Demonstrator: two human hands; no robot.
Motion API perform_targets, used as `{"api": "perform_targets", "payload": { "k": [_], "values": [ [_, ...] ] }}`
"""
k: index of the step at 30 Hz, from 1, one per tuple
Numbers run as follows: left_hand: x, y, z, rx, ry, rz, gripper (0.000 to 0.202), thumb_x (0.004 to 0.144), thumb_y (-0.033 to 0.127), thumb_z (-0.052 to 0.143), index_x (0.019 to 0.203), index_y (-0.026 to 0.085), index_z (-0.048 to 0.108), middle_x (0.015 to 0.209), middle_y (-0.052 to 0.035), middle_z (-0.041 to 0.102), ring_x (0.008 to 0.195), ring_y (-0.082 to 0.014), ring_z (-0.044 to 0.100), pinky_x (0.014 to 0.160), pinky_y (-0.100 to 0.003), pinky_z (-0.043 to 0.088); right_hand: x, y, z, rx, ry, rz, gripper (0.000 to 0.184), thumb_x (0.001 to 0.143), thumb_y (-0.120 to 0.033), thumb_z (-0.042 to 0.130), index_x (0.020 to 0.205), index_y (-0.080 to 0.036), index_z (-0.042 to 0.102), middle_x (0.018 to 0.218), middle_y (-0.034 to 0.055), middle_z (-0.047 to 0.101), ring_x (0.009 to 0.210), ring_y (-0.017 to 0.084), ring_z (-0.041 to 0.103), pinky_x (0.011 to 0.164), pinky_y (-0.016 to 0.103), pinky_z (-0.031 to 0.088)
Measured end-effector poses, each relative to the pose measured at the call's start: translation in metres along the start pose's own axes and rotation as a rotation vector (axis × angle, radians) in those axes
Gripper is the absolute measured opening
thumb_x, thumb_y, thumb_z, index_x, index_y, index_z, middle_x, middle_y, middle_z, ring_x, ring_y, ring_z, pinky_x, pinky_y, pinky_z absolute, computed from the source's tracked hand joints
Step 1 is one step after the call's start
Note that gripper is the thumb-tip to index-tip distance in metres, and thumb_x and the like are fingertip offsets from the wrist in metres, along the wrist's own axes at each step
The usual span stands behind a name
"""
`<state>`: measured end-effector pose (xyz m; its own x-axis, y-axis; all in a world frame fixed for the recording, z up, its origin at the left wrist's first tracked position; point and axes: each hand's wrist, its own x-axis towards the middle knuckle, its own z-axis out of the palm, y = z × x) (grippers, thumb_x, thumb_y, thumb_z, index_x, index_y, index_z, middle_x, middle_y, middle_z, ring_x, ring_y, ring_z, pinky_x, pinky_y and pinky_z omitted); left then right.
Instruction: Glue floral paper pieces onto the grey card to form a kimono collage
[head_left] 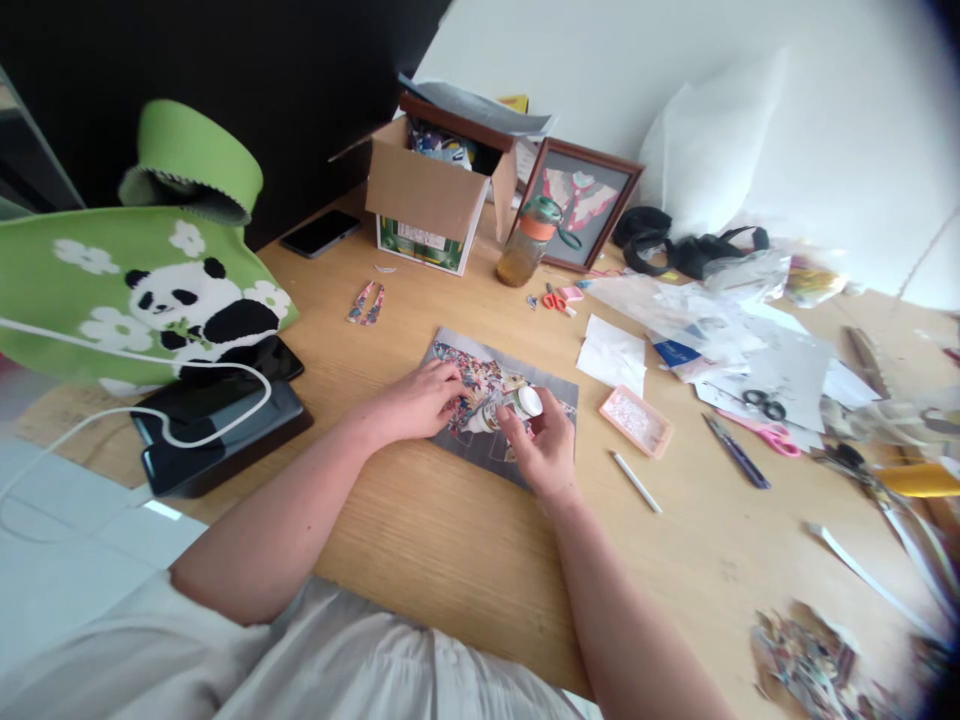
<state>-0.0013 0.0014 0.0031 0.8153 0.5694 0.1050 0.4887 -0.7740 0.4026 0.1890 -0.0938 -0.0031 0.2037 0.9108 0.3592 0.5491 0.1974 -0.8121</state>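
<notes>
A grey sheet point(480, 460) lies on the wooden table with colourful floral fabric pieces point(480, 368) on it. My left hand point(424, 400) rests on the left part of the sheet, its fingers lightly bent with their tips on the fabric; nothing is visibly held in it. Between the fingers and thumb of my right hand point(546, 445) is a small white bottle point(510, 408) with a printed label. The bottle is tipped on its side over the fabric, its narrow end pointing left and its round white end to the right.
Right of the sheet are a pink tray point(636, 422), a white pen point(636, 482), white paper point(611, 355) and pink-handled scissors point(772, 435). Behind stand a cardboard box point(427, 205), a drink bottle point(527, 243) and a picture frame point(634, 185). A green panda bag point(97, 290) sits left.
</notes>
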Motion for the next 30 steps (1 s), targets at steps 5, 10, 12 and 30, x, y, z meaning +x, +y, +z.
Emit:
{"api": "perform_targets", "payload": {
  "k": [5,10,12,30],
  "values": [
    [0.0005,0.0001,0.0003,-0.006,-0.005,-0.004,0.029,0.089,0.012,0.058,0.116,0.014,0.067,0.115,-0.0102,0.059,0.117,-0.0255,0.052,0.107,-0.039,0.044,0.0002,0.0005,-0.0021,0.006,-0.019,-0.007,0.032,0.085,-0.046,0.066,0.076,-0.021,0.048,0.064,-0.004,0.051,0.057,0.012,0.043,0.054,0.025,0.034],
    [0.0007,0.0008,-0.0002,-0.006,-0.006,-0.009,0.029,0.089,0.013,0.057,0.117,0.015,0.067,0.115,-0.01,0.059,0.117,-0.0252,0.052,0.107,-0.039,0.043,-0.0003,0.0019,-0.0034,0.003,-0.021,0.056,0.034,0.085,-0.049,0.064,0.075,-0.021,0.047,0.062,-0.0044,0.05,0.054,0.011,0.041,0.052,0.025,0.033],
    [0.0006,0.0008,-0.0004,-0.007,-0.01,-0.013,0.029,0.089,0.013,0.057,0.117,0.014,0.067,0.115,-0.0104,0.059,0.117,-0.0254,0.052,0.107,-0.04,0.043,-0.0004,0.0026,-0.0032,-0.02,-0.009,0.059,0.035,0.084,-0.05,0.064,0.075,-0.022,0.047,0.061,-0.0045,0.049,0.053,0.011,0.04,0.052,0.025,0.033],
    [0.0006,0.0,0.0007,0.0,-0.007,-0.005,0.029,0.089,0.013,0.056,0.116,0.014,0.067,0.115,-0.0103,0.059,0.118,-0.0252,0.052,0.107,-0.039,0.043,-0.0001,0.0035,-0.0034,0.008,0.143,0.112,0.033,0.083,-0.051,0.066,0.078,-0.021,0.051,0.063,-0.0039,0.05,0.056,0.012,0.045,0.051,0.025,0.034]
  ]
}}
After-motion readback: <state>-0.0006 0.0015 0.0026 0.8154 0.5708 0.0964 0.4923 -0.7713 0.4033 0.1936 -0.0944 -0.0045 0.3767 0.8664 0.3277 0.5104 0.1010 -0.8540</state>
